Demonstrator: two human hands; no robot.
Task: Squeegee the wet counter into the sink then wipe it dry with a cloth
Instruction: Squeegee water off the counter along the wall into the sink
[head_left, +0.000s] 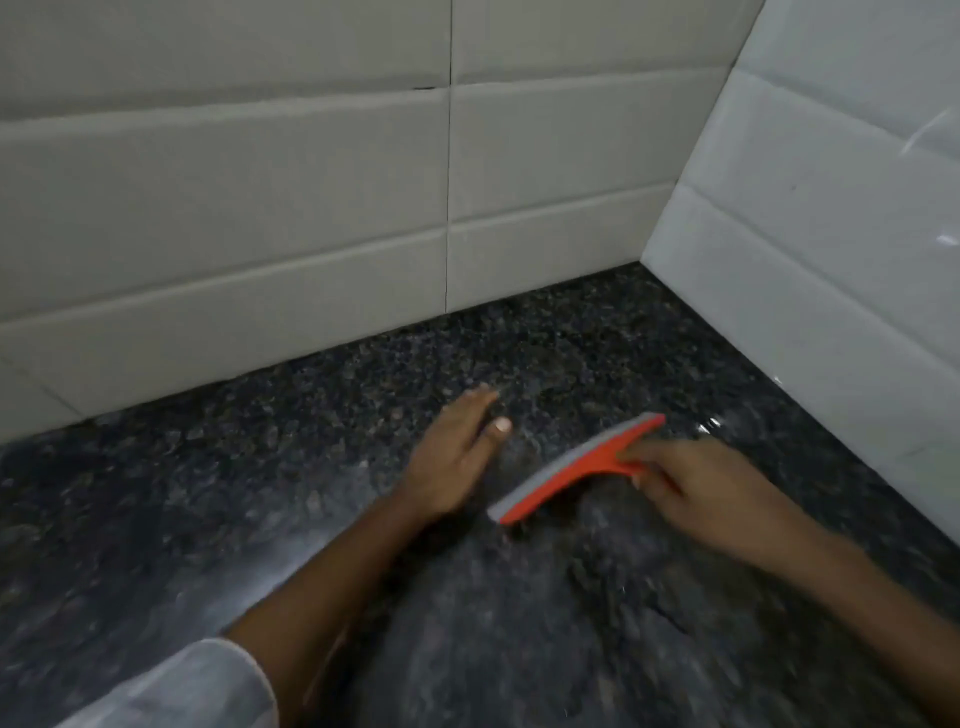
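Gripping the squeegee (576, 467) by its short orange handle, my right hand (691, 486) has its fingers curled round the stem, with the grey blade edge turned up and away from me and running on a slant from lower left to upper right. I see the lower end of the blade down near the counter (260, 493), though the blur keeps me from telling whether it touches. My left hand (457, 457) lies just beside the squeegee on its left, released, fingers straight and together, pointing toward the back wall (223, 208), palm down on or just above the stone; I cannot tell which. A pale sleeve (192, 686) covers that arm near the lower edge. The counter is dark speckled stone with a wet sheen, meeting white tiled walls at the back and on the right, where the side wall (831, 249) forms a corner.
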